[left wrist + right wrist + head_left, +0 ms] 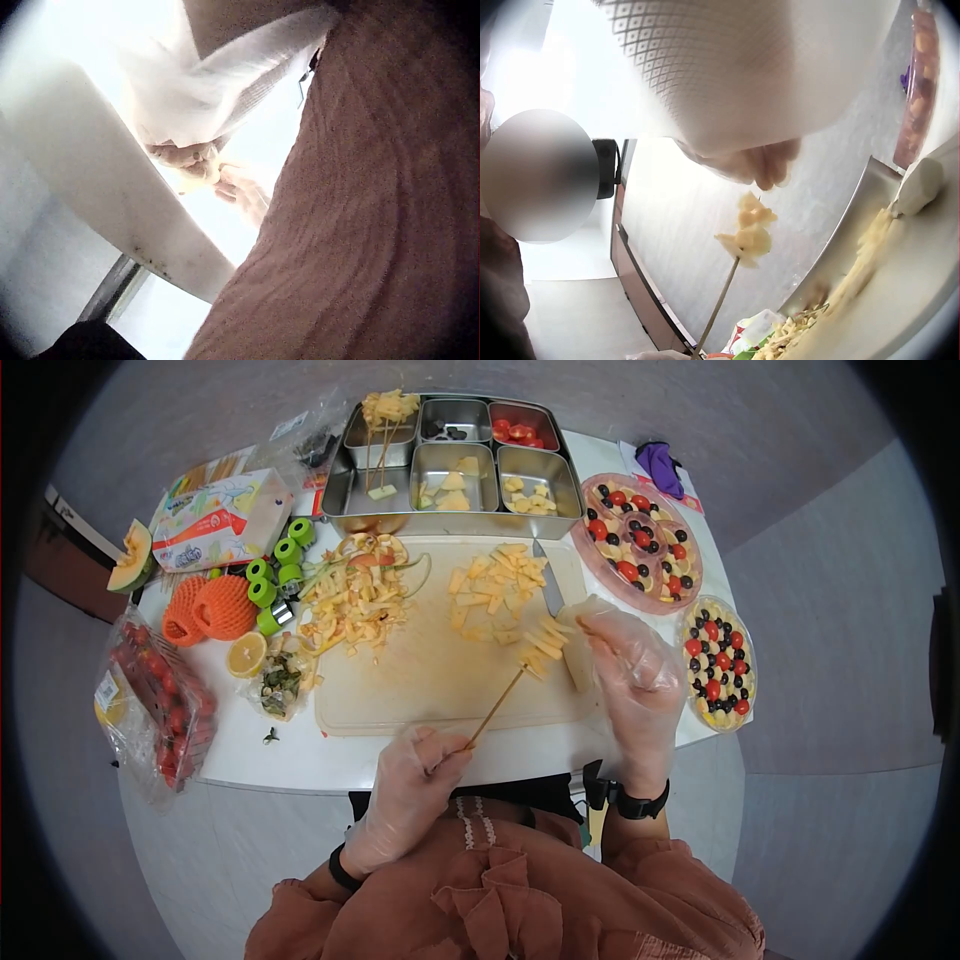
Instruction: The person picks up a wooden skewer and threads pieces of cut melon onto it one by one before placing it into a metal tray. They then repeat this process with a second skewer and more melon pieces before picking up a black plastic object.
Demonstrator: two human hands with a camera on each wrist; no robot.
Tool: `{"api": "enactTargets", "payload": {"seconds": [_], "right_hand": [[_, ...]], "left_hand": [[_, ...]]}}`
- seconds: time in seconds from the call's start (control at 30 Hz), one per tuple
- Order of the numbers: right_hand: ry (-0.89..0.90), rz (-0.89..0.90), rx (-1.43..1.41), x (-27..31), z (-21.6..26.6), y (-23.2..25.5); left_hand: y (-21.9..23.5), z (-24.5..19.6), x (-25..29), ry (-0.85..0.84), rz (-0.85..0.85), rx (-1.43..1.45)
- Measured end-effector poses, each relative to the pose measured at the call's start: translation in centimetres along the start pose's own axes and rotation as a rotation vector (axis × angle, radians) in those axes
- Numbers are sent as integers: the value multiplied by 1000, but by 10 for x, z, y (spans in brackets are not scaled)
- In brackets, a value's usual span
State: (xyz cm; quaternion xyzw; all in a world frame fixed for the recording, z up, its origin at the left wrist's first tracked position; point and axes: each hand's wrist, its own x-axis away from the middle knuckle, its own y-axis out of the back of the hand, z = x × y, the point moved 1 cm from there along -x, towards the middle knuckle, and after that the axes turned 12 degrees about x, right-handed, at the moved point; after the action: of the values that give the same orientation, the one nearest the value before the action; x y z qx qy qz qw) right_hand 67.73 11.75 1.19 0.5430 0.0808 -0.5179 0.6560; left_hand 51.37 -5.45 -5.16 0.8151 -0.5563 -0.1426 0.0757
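Note:
In the head view my gloved left hand (410, 790) grips the lower end of a thin wooden skewer (494, 710). Pale yellow fruit strips (545, 647) are bunched on its upper end, fanning outward over the board. My gloved right hand (635, 665) is beside that bunch, fingers bent; I cannot tell whether they pinch a piece. The right wrist view shows its fingertips (772, 169) just above the fruit bunch (750, 229). The left wrist view is overexposed, with the left hand's glove (176, 90) in front. More cut strips (500, 580) lie on the cutting board (440, 695).
A knife (548, 580) lies at the board's right side, beside peelings (360, 595) further left. Behind stands a steel tray (450, 523) with fruit tubs and finished skewers (388, 408). Two fruit platters (640, 535) are at right; bagged tomatoes (165, 700) and orange netted fruit (225, 607) at left.

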Motion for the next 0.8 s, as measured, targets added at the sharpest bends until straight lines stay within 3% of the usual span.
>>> {"api": "enactTargets", "payload": {"seconds": [0.07, 0.1, 0.17, 0.4, 0.5, 0.67, 0.8], "right_hand": [[-174, 1, -114, 1, 1, 2], [-175, -2, -126, 2, 2, 1], [-258, 2, -193, 4, 3, -1], [-223, 80, -321, 18, 9, -18], [-345, 102, -430, 20, 19, -25], [-144, -68, -239, 21, 27, -33], [-3, -77, -49, 15, 29, -31]], "left_hand": [[1, 8, 1, 99, 35, 231], [4, 4, 2, 101, 31, 219], [9, -9, 2, 529, 41, 649], [9, -7, 3, 572, 49, 952], [8, -6, 4, 603, 48, 1003], [6, -10, 4, 548, 33, 1185], [5, -7, 6, 542, 46, 1206]]}}
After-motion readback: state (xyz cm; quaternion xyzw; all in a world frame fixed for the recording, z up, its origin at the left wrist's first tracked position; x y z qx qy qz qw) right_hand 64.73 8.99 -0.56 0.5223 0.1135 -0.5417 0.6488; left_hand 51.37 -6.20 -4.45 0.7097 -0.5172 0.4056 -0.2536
